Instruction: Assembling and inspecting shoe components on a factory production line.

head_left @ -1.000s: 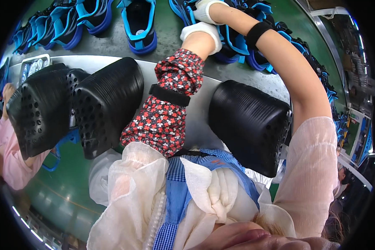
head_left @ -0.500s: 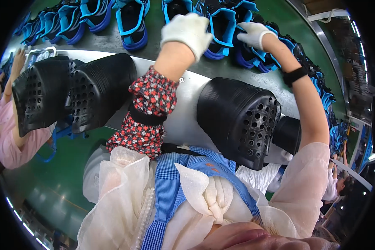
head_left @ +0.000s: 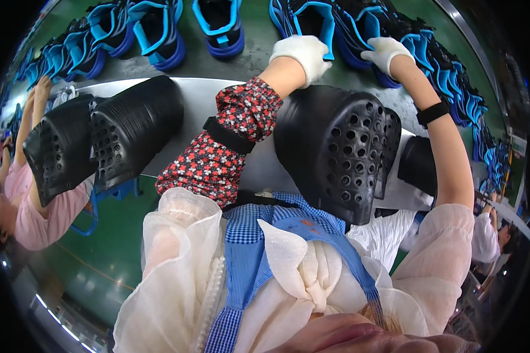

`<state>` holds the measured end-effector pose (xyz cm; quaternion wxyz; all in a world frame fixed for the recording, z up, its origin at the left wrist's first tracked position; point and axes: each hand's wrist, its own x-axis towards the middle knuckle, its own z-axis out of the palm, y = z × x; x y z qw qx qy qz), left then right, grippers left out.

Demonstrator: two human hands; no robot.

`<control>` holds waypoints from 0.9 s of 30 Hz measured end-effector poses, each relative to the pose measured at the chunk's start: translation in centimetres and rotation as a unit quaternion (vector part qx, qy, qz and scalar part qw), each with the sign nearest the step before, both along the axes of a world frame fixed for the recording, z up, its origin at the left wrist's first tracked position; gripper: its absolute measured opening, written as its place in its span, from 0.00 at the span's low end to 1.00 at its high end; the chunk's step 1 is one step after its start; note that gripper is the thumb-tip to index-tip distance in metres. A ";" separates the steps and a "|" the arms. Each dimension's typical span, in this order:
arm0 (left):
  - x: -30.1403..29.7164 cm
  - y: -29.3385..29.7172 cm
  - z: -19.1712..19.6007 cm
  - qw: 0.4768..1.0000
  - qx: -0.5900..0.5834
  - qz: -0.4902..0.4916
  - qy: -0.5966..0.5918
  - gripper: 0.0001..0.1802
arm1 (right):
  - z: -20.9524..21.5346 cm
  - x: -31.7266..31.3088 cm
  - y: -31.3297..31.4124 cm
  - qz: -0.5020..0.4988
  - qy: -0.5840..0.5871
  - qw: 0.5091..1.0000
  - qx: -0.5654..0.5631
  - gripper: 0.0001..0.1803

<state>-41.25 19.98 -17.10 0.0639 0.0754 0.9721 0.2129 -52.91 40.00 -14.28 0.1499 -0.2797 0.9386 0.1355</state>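
My left hand (head_left: 303, 57), in a white glove, is closed at the heel of a black sneaker (head_left: 313, 20) with a light-blue collar edge. Its fingertips are partly hidden. To its right, my white-gloved right hand (head_left: 388, 54) pinches the heel collar of another black-and-blue sneaker (head_left: 365, 25). Both sneakers stand in a row on the dark conveyor belt (head_left: 188, 62), heels toward me. A single sneaker (head_left: 219, 26) stands apart on the left of my left hand.
Black perforated plastic holders (head_left: 341, 147) stand on the metal ledge between me and the belt, with similar ones (head_left: 132, 129) at the left. More sneakers (head_left: 79, 53) line the belt on both sides. A person in pink (head_left: 47, 217) works at far left.
The view has shifted, and both hands appear farther right. My left hand has come down to the heel of a sneaker. My right hand stays at the neighbouring sneaker.
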 end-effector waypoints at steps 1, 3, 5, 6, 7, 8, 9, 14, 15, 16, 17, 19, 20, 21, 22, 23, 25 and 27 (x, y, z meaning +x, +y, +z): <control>0.0 0.4 -0.1 0.998 0.038 -0.010 -0.043 0.20 | 0.2 0.0 0.7 -0.009 0.000 1.000 0.003 0.23; -0.3 0.0 -0.1 0.993 0.041 -0.004 -0.115 0.21 | 2.2 0.8 0.3 -0.008 -0.039 0.999 -0.017 0.22; -0.9 0.2 -0.5 0.984 -0.012 -0.010 -0.180 0.22 | 4.0 2.8 0.5 0.024 0.058 0.993 -0.101 0.21; -1.1 0.2 -1.0 0.982 -0.026 -0.015 -0.184 0.23 | 6.1 4.7 0.0 0.040 0.069 0.987 -0.139 0.20; -1.0 0.3 -0.5 0.983 -0.025 -0.012 -0.184 0.23 | 8.3 6.6 -0.7 0.060 0.082 0.979 -0.178 0.19; -1.5 0.8 0.5 0.976 -0.045 -0.008 -0.214 0.22 | 10.3 8.8 -0.9 0.054 0.058 0.974 -0.213 0.16; -1.6 1.0 1.3 0.967 -0.066 -0.001 -0.247 0.22 | 11.9 11.4 -0.8 0.050 0.029 0.966 -0.251 0.14; -1.1 -0.3 -0.4 0.970 -0.001 0.048 -0.239 0.22 | 15.6 22.0 1.0 0.090 -0.036 0.924 -0.369 0.23; -1.0 -0.6 -1.1 0.971 -0.003 0.049 -0.236 0.22 | 15.4 23.2 1.2 0.098 -0.037 0.923 -0.371 0.26; -0.6 -1.1 -1.8 0.984 0.006 0.044 -0.174 0.23 | 15.1 24.0 1.2 0.124 -0.026 0.933 -0.338 0.31; -0.5 -1.0 -2.0 0.993 0.015 0.031 -0.109 0.24 | 14.8 24.8 1.2 0.100 -0.020 0.937 -0.335 0.33; 0.4 -1.3 -2.4 0.998 0.041 0.036 -0.041 0.28 | 14.1 25.4 1.3 0.098 0.012 0.929 -0.357 0.32; 1.0 -1.1 -2.3 0.994 0.091 0.062 0.013 0.29 | 14.1 25.5 1.2 0.097 0.016 0.928 -0.360 0.32; 1.6 -1.0 -2.1 0.984 0.141 0.089 0.067 0.31 | 14.1 25.7 1.1 0.100 0.030 0.936 -0.335 0.31; 2.3 -1.0 -2.0 0.980 0.160 0.081 0.085 0.33 | 14.0 25.9 1.1 0.104 0.045 0.944 -0.310 0.30; 3.1 -1.3 -1.4 0.981 0.155 0.080 0.086 0.33 | 13.9 26.0 0.8 0.104 0.046 0.942 -0.315 0.30; 4.6 -1.8 -0.4 0.975 0.171 0.098 0.102 0.34 | 13.5 26.2 0.3 0.127 0.048 0.941 -0.311 0.28; 5.6 -2.5 0.2 0.973 0.157 0.090 0.144 0.31 | 13.2 26.3 0.1 0.136 0.059 0.937 -0.316 0.27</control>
